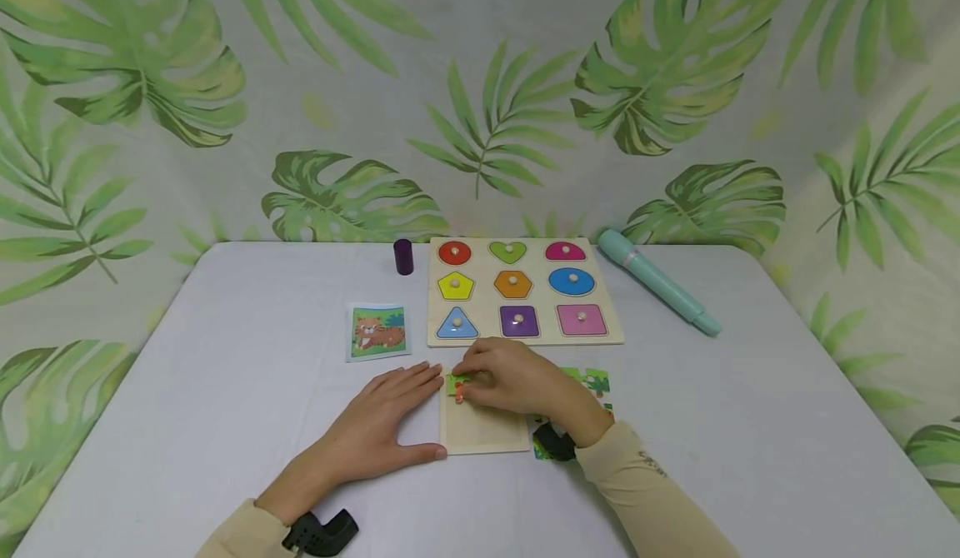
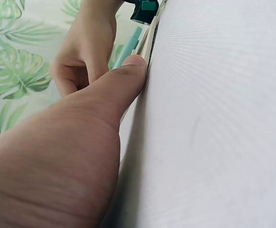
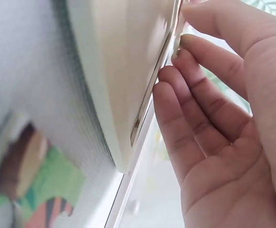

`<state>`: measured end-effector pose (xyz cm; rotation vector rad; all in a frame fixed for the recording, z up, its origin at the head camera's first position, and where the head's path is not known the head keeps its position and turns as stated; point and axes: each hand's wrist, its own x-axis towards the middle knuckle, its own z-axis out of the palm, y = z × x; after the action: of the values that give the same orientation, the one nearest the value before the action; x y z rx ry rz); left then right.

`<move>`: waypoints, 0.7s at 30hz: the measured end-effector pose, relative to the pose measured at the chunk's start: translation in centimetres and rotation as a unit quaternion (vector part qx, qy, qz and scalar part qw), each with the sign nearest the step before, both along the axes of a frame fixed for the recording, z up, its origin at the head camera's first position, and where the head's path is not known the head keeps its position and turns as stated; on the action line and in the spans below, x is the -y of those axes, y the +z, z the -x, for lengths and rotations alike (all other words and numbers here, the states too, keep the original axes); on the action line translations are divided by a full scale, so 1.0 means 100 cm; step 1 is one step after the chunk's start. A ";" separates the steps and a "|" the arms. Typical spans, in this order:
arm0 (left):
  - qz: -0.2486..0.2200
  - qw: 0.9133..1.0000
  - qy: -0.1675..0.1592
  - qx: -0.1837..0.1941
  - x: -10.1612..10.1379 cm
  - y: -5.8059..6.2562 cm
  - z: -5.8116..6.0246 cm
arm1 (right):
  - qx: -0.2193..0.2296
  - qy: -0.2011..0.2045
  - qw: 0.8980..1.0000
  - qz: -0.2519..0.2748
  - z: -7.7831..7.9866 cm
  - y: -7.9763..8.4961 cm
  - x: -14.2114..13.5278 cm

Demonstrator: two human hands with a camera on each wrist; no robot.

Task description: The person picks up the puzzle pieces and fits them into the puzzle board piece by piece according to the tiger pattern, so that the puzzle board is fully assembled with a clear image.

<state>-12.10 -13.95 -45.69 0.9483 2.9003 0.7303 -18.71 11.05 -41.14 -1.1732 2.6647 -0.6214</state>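
Observation:
A shallow wooden puzzle tray (image 1: 483, 435) lies on the white table in the head view. At its far left corner my right hand (image 1: 513, 379) pinches a green and orange jigsaw piece (image 1: 453, 386) between thumb and fingers. The piece is partly covered by those fingers. My left hand (image 1: 384, 426) rests flat at the tray's left side, fingers extended and thumb touching the near left corner. More jigsaw pieces (image 1: 597, 381) lie right of the tray, partly hidden under my right wrist. In the right wrist view, my right fingertips (image 3: 169, 78) are at the tray's edge.
Behind the tray lies a board of knobbed shapes (image 1: 483, 338). A tiger picture card (image 1: 378, 331) is at the left, with a dark purple cap (image 1: 403, 256) behind it. A thick mint-green pen (image 1: 660, 283) lies at the back right. A leaf-print cloth (image 1: 495, 125) hangs behind the table.

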 end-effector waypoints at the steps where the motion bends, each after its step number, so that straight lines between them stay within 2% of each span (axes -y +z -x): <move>1: 0.000 1.000 -0.001 -0.002 0.000 0.000 0.000 | -0.001 0.001 1.000 -0.003 0.000 0.000 0.000; 11: 0.005 1.000 0.000 -0.004 0.000 0.000 0.000 | -0.014 0.000 0.999 -0.037 -0.003 0.002 0.004; 21: -0.005 1.000 -0.004 -0.018 0.001 -0.002 0.000 | -0.029 -0.001 0.998 -0.050 -0.006 0.003 0.005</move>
<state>-12.09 -14.02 -45.86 0.9848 2.9242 0.7362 -18.14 10.57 -40.85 -1.1787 2.7104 -0.4538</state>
